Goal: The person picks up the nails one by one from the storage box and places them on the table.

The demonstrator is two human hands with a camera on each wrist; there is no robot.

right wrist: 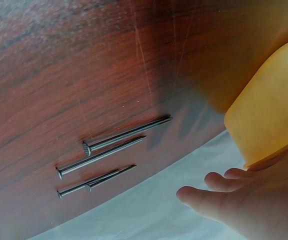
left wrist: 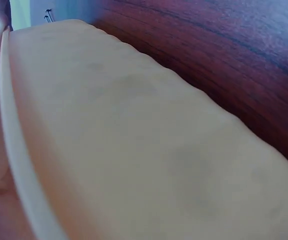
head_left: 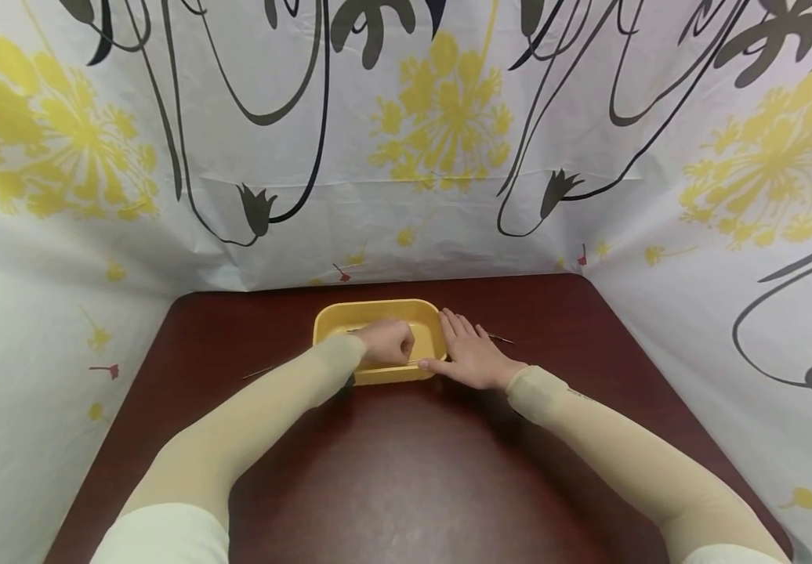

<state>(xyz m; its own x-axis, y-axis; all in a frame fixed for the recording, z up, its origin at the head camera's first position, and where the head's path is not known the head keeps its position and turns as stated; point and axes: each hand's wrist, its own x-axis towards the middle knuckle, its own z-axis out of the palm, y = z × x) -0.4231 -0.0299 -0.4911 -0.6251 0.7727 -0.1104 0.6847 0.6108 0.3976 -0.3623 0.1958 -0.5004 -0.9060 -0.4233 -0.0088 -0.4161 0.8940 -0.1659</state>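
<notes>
A yellow plastic tray [head_left: 335, 312] stands near the back of the table. My left hand [head_left: 386, 342] reaches into it with its fingers curled; the fingertips face away, so whether they pinch anything is hidden. My right hand [head_left: 475, 359] lies with straight fingers against the tray's right end, the thumb at the near rim. In the right wrist view, several metal nails [right wrist: 129, 134] lie on the table to the right of the tray. The left wrist view is mostly filled by the tray's outer wall [left wrist: 124, 115], with part of the left palm at the edge.
A thin metal piece [head_left: 258, 374], seemingly a nail, lies on the dark red wooden table [head_left: 406, 478] left of the tray. A white cloth [head_left: 406, 149] with yellow flowers and grey stems hangs behind the table and along both sides.
</notes>
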